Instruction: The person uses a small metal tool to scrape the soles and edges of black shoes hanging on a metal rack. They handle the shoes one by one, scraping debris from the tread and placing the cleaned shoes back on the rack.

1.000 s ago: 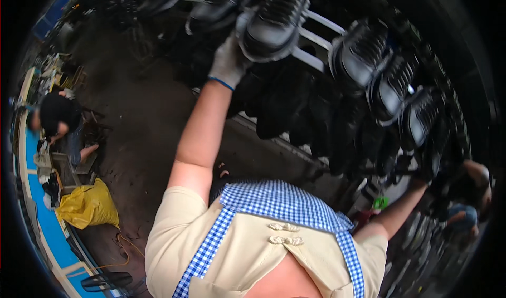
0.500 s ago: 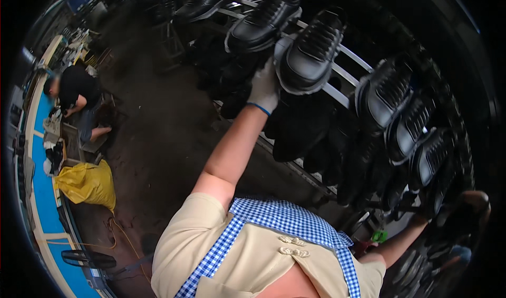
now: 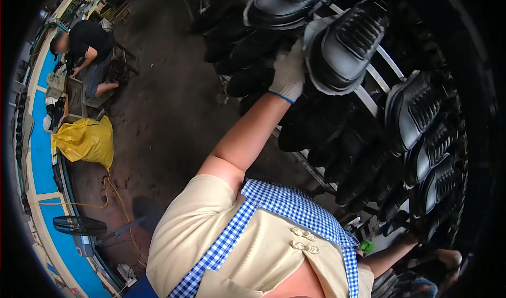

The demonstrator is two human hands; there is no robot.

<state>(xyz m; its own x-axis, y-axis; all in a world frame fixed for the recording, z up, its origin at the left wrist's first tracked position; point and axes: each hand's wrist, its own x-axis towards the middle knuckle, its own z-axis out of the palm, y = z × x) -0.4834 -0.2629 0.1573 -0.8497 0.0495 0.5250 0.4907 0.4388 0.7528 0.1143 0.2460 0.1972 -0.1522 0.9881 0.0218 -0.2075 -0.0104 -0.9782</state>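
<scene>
The shoe (image 3: pixel 345 47) is by the white rail (image 3: pixel 366 99); the left hand (image 3: pixel 290 71) stays at its edge, grip hidden. Both, with 3 neighbouring shoes (image 3: pixel 414 111), shifted rightward in view; handling apparently continues here. Right forearm (image 3: pixel 392 251): grip unreadable.

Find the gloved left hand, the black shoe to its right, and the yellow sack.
Gloved left hand (image 3: pixel 289 72), head view: glove's middle.
Black shoe (image 3: pixel 341 49), head view: upper, near the laces.
Yellow sack (image 3: pixel 87 140), head view: bulging side.
</scene>
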